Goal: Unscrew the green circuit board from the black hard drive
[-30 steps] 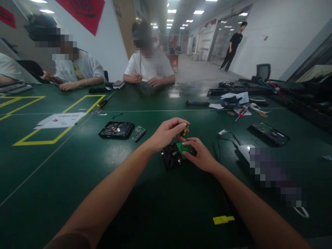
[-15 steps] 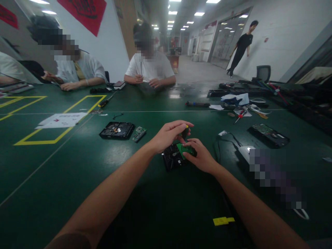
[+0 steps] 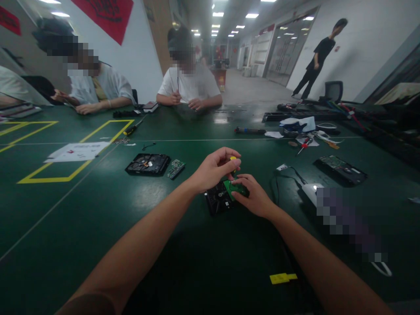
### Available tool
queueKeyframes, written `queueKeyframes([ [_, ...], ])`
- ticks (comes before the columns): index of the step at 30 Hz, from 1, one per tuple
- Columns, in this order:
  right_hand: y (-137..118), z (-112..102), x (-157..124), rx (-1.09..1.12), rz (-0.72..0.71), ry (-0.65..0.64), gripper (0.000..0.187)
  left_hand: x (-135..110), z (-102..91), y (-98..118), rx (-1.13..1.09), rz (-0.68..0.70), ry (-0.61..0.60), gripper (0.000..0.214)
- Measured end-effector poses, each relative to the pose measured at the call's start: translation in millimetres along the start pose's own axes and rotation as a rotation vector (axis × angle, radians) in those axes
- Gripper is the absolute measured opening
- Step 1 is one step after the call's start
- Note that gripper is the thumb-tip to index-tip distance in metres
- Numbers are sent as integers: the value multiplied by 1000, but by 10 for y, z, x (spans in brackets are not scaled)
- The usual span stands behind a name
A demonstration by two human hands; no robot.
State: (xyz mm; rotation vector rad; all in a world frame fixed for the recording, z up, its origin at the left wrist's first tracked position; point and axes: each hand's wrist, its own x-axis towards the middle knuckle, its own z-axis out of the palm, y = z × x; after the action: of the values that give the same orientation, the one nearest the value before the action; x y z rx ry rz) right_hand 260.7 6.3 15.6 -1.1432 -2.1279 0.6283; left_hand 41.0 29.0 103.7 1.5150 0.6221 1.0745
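A black hard drive [image 3: 218, 197] lies on the green table [image 3: 98, 210] in front of me, with a green circuit board [image 3: 236, 188] on its right part. My left hand [image 3: 213, 169] is closed round the yellow-and-black handle of a screwdriver [image 3: 233, 160], held upright over the board. My right hand [image 3: 254, 197] presses its fingers on the board's right edge and holds the drive still.
A second open hard drive [image 3: 147, 164] and a loose circuit board [image 3: 175, 168] lie to the left. A third drive [image 3: 339, 169], a white cable and tools lie to the right. Two seated people work across the table; a person walks at the back right. A yellow tag [image 3: 282, 278] lies near me.
My left hand has turned slightly on the screwdriver handle, so its yellow cap shows again. The person at the back right has walked further right. The drive and my right hand have stayed put.
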Motion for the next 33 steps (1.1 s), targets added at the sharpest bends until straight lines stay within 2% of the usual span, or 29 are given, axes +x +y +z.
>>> queueKeyframes([
  [6,1,7,1,-8,-3,2,30,5,-15,-20,-103,-67,-20,33],
  [14,20,8,-3,2,-7,9,30,4,-37,-2,8,-19,65,27],
  [21,6,3,-8,-8,4,-7,31,2,-19,22,-48,-5,-1,27],
  [28,12,4,-5,-3,-11,-6,31,24,-53,1,-160,-79,-5,28],
  [33,3,4,-3,-5,2,-4,31,14,-50,0,-51,-44,21,26],
])
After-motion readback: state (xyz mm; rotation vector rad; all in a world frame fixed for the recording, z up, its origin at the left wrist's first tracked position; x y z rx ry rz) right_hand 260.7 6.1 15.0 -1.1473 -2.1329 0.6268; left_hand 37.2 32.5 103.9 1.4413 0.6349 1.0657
